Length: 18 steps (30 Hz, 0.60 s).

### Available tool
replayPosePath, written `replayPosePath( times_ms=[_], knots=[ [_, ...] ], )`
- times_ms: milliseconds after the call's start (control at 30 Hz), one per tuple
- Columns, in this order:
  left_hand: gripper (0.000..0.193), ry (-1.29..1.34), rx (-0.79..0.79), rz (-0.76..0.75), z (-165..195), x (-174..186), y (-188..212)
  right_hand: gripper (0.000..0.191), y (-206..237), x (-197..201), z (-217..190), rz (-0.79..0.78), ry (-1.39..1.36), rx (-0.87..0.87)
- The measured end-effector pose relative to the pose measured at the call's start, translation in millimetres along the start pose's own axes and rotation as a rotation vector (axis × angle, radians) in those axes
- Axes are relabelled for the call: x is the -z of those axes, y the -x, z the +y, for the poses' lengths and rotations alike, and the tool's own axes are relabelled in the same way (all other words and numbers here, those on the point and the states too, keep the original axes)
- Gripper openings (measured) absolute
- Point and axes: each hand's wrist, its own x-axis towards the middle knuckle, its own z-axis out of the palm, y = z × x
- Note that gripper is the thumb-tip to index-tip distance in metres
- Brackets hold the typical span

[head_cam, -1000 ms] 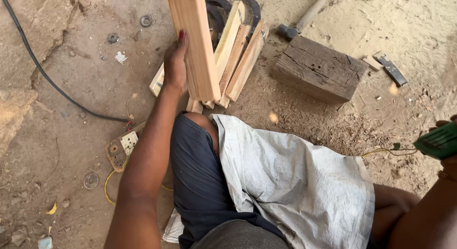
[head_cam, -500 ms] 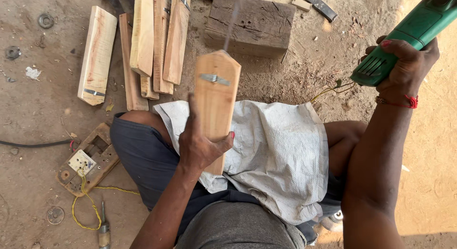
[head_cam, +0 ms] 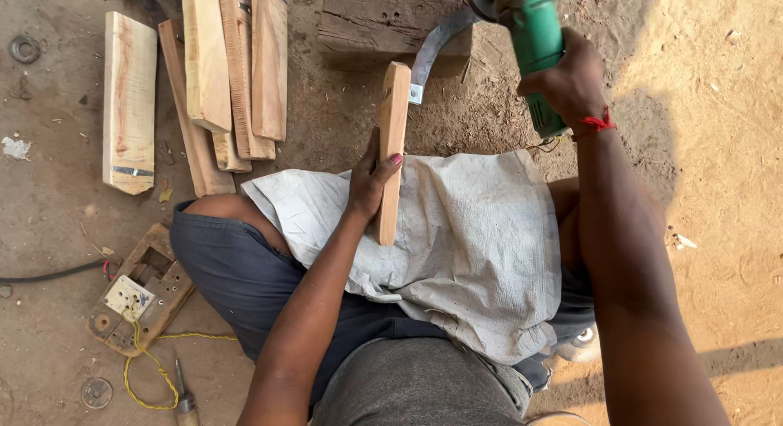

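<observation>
- My left hand (head_cam: 369, 181) holds a narrow wooden piece (head_cam: 392, 149); the fingers (head_cam: 385, 167) are closed around its lower half, with the thumb on the near side.
- The piece stands on its edge. Its long axis runs away from me, from the grey cloth (head_cam: 481, 247) on my lap up toward the dark wooden block (head_cam: 367, 22) on the ground.
- A curved metal strip (head_cam: 432, 55) is fixed near the far end of the piece, beyond my left fingers.
- My right hand (head_cam: 571, 83) is closed around the green body of a power grinder (head_cam: 530, 26). Its head is at the top edge of the picture, so I cannot see the disc fully.
- The grinder is to the right of my left fingers and further away, near the far end of the piece but not touching it, as far as I can judge.
- The left hand is the nearer one to the piece; the right hand is apart from it.
- Left of my left fingers, more wooden planks (head_cam: 220, 75) lie on the sandy ground (head_cam: 718, 189).
</observation>
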Motion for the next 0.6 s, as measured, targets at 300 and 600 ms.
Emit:
replayPosePath(
  times_ms=[300,600],
  knots=[
    [0.068,0.196,0.321,0.005,5,4,-4,0.071,5,-17,6,-0.134,0.244,0.015],
    [0.064,0.185,0.371,0.026,4,7,-7,0.062,7,-38,-13,-0.240,0.347,0.004]
  ],
)
